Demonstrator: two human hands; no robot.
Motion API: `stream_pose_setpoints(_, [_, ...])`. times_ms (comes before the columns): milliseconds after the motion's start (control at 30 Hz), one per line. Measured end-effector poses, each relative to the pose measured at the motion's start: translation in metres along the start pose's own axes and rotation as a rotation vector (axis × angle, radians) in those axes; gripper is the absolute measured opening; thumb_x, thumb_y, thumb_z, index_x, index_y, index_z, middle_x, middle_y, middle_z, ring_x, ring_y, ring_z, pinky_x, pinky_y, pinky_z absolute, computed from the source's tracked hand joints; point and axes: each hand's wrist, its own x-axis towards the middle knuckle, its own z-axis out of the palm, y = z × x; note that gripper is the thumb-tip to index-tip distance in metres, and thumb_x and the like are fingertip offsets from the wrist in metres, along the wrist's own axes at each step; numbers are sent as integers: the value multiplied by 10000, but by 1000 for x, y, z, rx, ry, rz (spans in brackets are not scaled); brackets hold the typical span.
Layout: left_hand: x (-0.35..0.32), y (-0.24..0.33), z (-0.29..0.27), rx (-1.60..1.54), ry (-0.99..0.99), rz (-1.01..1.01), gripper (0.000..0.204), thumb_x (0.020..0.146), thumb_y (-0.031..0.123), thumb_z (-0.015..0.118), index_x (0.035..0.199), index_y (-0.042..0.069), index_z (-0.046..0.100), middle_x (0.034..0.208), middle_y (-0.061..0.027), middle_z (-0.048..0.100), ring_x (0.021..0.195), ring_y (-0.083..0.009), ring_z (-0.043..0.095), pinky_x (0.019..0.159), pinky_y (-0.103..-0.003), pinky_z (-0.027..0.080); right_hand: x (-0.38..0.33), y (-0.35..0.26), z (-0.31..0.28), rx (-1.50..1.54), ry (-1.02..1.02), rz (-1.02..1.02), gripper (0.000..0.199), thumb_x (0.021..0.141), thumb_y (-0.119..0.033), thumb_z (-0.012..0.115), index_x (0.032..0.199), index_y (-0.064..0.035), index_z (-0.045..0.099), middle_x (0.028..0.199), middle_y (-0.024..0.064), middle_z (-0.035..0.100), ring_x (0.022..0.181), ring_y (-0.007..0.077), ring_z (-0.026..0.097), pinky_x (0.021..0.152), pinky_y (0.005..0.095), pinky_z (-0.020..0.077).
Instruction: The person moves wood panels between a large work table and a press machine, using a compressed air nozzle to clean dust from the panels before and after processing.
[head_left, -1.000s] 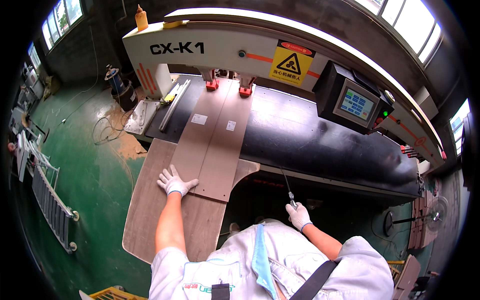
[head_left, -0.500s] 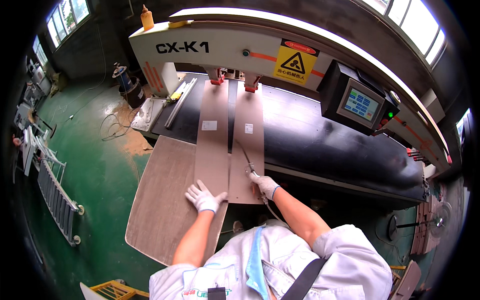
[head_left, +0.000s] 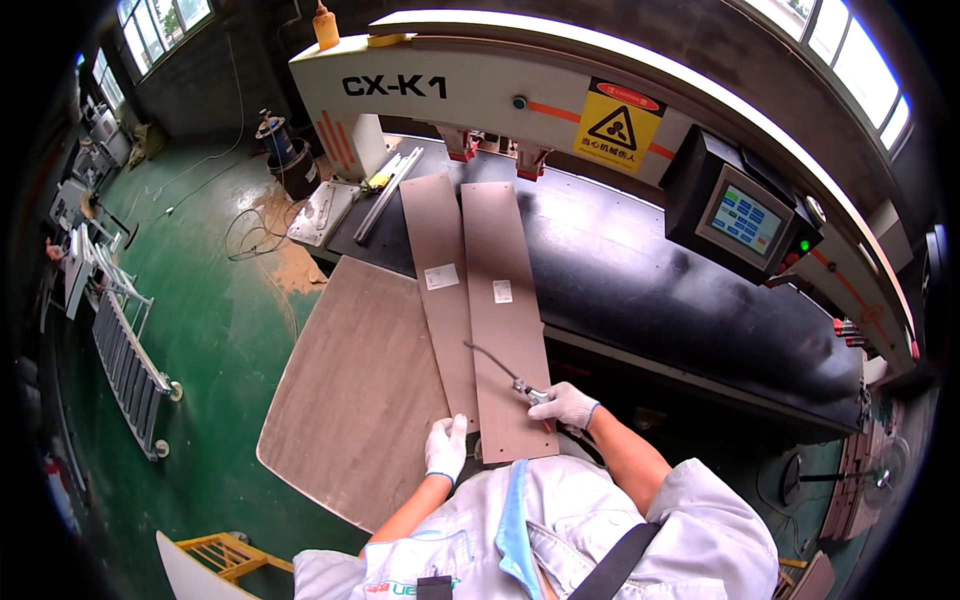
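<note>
The near end of the left long, flat brown panel (head_left: 445, 315) is touched by the white-gloved left hand (head_left: 447, 447), its fingers close together (whether the edge is pinched cannot be told), while a silver metal air gun with a thin bent nozzle (head_left: 534, 393) is clasped by the white-gloved right hand (head_left: 567, 405) over the right long, flat brown panel (head_left: 512, 325). Both panels are laid on the flat black machine bench (head_left: 640, 270), the wood-grained, rounded side table (head_left: 350, 400) being partly covered by the left one. As far as can be judged, both are already cleared from the red-tipped clamps (head_left: 530, 163), but neither is lifted off.
</note>
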Motion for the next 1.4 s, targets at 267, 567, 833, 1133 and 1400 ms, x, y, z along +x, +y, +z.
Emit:
stream_pose_setpoints(267, [-46, -2, 67, -18, 220, -126, 861, 920, 291, 825, 1576, -12, 357, 1449, -241, 553, 1302, -401, 580, 1114, -492, 494, 39, -46, -2, -353, -83, -58, 317, 888, -323, 857, 838, -29, 749, 708, 31, 675, 651, 128, 629, 623, 321, 505])
stream_pose_setpoints(567, [19, -6, 134, -1422, 308, -317, 533, 1037, 306, 718, 1488, 70, 558, 1423, -140, 637, 1268, -365, 632, 1126, -564, 499, 111, -58, -7, -435, -306, -161, 357, 887, -368, 864, 932, -24, 778, 755, 25, 682, 643, 141, 606, 612, 329, 492])
stream_pose_setpoints(833, [-157, 5, 125, -1190, 784, -234, 434, 866, 169, 888, 1213, -41, 734, 1151, -121, 753, 997, -218, 724, 905, -383, 593, 97, -64, -30, 223, -470, -94, 400, 1039, -499, 664, 866, -138, 659, 787, 49, 647, 713, 215, 642, 694, 369, 527])
stream_pose_setpoints(1133, [-500, 11, 222, -977, 1339, -266, 383, 930, 203, 810, 1221, -34, 730, 1124, -92, 775, 1026, -176, 716, 922, -349, 571, 83, -9, 49, 224, -799, -19, 582, 1031, -662, 585, 930, -98, 686, 892, 43, 673, 949, 236, 628, 930, 426, 510])
stream_pose_setpoints(1400, [-612, 23, 468, -944, 1921, -360, 315, 961, 183, 784, 1202, -12, 729, 1103, -66, 769, 1012, -122, 683, 878, -313, 560, -110, 84, 177, 74, -1235, 126, 469, 1029, -596, 638, 991, -129, 665, 902, 0, 630, 1036, 228, 601, 1038, 484, 471])
